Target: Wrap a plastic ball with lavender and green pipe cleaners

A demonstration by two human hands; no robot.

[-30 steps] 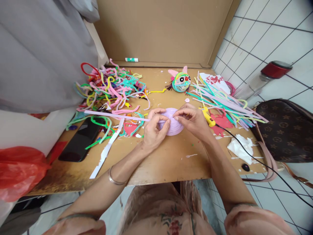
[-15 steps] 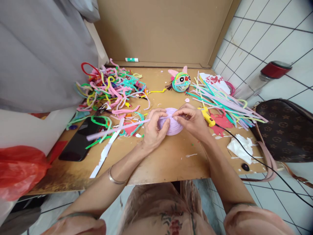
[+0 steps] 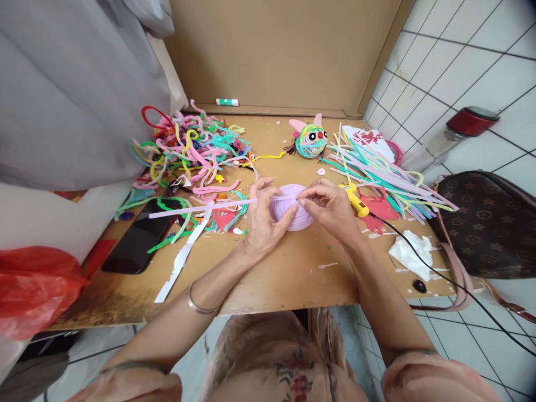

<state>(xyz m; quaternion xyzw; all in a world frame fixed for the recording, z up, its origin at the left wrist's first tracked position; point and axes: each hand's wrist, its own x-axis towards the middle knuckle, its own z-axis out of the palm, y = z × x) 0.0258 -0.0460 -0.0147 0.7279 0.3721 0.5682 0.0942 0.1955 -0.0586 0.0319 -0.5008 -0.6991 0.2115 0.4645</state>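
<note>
One lilac, round, ridged disc of coiled fuzzy stem point(image 3: 302, 221) is held over the middle of the worn wooden tabletop point(image 3: 272, 285). The left hand point(image 3: 268, 220) is half closed, thumb and fingers gripping the disc's left side, and one straight lilac fuzzy stem point(image 3: 226, 205) passes through its fingers. The right hand point(image 3: 329, 206) pinches that stem's inner end near the disc's middle. Behind stands one round, striped, fuzzy figure point(image 3: 311, 143) with two pink ears, two eyes and one red nose. A tangled, multicoloured heap of fuzzy stems point(image 3: 192, 145), too many to count, lies left; a sheaf of straight pastel stems point(image 3: 385, 173) lies right, near one yellow plastic glue gun point(image 3: 357, 202). One brown handbag point(image 3: 481, 223) bears a repeating flower-and-star print.
</note>
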